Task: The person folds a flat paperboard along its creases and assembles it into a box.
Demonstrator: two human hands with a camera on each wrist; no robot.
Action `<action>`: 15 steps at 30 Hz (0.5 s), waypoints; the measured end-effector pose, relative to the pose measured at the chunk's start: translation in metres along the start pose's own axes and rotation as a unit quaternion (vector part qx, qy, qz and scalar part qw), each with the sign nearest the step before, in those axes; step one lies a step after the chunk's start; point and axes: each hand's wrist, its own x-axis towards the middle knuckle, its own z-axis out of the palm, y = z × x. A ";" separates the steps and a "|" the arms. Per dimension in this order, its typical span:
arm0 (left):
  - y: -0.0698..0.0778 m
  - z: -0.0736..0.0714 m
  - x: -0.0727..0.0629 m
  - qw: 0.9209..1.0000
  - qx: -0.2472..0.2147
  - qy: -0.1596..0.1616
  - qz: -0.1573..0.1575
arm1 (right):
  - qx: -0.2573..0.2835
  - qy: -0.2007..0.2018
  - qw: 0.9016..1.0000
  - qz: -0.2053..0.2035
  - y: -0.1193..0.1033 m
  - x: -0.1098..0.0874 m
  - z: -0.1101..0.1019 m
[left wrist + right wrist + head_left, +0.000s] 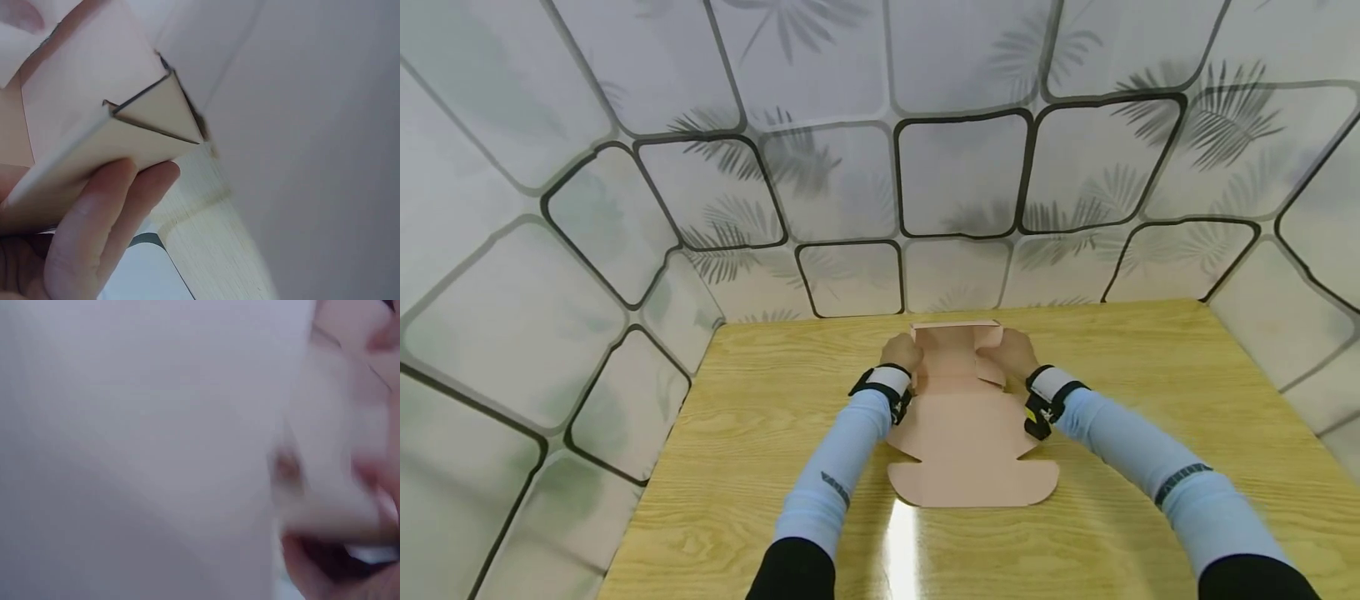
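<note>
A partly folded pinkish-brown cardboard box [966, 425] lies on the table, its far end raised into walls and its near panel flat with rounded tabs. My left hand [901, 353] grips the left side wall at the far end. In the left wrist view, its fingers [94, 219] lie along the outside of the folded wall [81, 153], below a corner with a small triangular fold. On the right side, my right hand [1013, 356] holds the wall beside a loose inner flap [990, 368]. The right wrist view is blurred, so the exact finger contact is hard to make out.
The wood-grain table [760, 417] extends around the box on both sides. Behind its far edge stands a pale wall covering [962, 179] with dark outlines and leaf prints. Light reflects off the tabletop in front of the box.
</note>
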 end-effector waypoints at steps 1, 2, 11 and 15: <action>0.000 0.000 -0.001 1.000 -0.001 -0.001 0.001 | 0.007 0.036 0.999 0.016 0.000 0.000 0.006; 0.000 0.000 -0.001 1.000 -0.001 -0.001 0.003 | 0.017 0.067 0.997 0.032 -0.004 -0.003 0.011; 0.000 0.004 -0.004 1.000 -0.017 0.017 0.006 | -0.010 0.231 0.970 0.074 -0.067 -0.044 0.022; -0.002 0.005 -0.004 1.000 -0.016 0.019 0.014 | -0.009 0.258 0.963 0.073 -0.070 -0.045 0.026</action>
